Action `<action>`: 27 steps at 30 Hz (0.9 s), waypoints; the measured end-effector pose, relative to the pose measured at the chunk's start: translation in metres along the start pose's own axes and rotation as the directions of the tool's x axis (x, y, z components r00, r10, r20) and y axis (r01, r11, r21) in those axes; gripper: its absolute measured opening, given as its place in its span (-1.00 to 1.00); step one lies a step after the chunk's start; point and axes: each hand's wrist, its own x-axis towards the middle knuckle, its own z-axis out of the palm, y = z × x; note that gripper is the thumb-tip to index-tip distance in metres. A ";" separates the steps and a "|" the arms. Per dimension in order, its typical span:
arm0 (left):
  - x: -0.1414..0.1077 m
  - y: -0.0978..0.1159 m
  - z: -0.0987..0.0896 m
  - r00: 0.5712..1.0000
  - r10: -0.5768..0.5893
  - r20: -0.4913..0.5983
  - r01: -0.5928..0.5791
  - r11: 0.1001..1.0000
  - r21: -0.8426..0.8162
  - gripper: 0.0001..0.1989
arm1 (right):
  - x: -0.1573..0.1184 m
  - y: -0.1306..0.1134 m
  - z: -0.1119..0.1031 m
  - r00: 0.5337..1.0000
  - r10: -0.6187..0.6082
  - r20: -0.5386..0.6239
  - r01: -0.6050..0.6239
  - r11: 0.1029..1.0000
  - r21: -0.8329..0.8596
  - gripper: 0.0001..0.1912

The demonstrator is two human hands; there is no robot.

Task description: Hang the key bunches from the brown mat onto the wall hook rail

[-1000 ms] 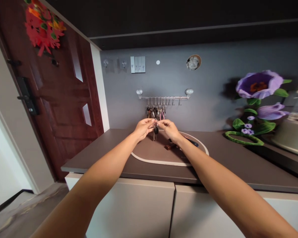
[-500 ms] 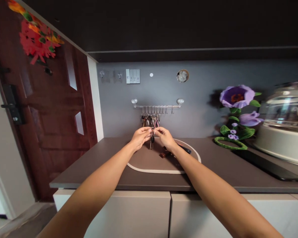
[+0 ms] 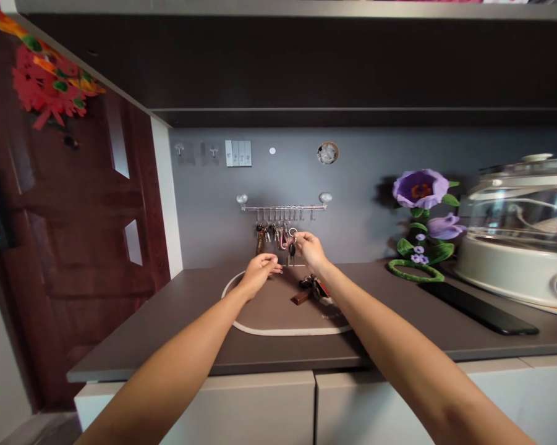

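Observation:
My right hand (image 3: 310, 250) pinches a bunch of keys (image 3: 292, 248) by its metal ring, which stands up above the fingertips. A dark key fob and at least one key dangle from it, just below the hook rack (image 3: 284, 208). Left of it and slightly lower, my left hand (image 3: 261, 272) holds nothing; its loosely bent fingers are a little apart. Several other key bunches (image 3: 267, 232) hang from the left and middle hooks, one with a pink loop. Beneath my right hand, more keys and a brown block-shaped fob (image 3: 300, 298) lie on the oval mat (image 3: 269, 315).
A purple flower ornament (image 3: 420, 188) with a green ring base stands to the right. Beside it are a black phone-like slab (image 3: 480, 307) and a cream appliance with a clear cover (image 3: 523, 235). A dark shelf (image 3: 278, 62) overhangs the counter; a red-brown door (image 3: 88, 247) is at left.
My left hand has come off the keys and dropped a little lower. My right hand alone now holds them, raised slightly towards the hooks. The view has shifted a little.

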 end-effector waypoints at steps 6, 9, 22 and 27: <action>0.001 -0.006 0.001 1.000 0.004 0.025 -0.005 0.999 0.054 -0.72 | 0.030 -0.016 0.003 0.988 0.085 -0.125 -0.087 0.996 -0.008 -0.91; 0.004 -0.011 -0.001 0.999 0.007 0.035 -0.009 0.999 0.051 -0.72 | 0.045 -0.019 0.004 0.982 0.085 -0.167 -0.092 0.995 -0.035 -0.88; 0.004 -0.009 -0.002 1.000 -0.016 0.013 0.015 0.999 0.037 -0.75 | 0.066 -0.018 0.008 0.958 0.133 -0.253 -0.164 0.981 -0.104 -0.84; 0.004 -0.009 -0.003 1.000 -0.026 -0.004 0.026 0.999 0.027 -0.76 | 0.062 -0.014 0.007 0.960 0.140 -0.245 -0.171 0.979 -0.112 -0.86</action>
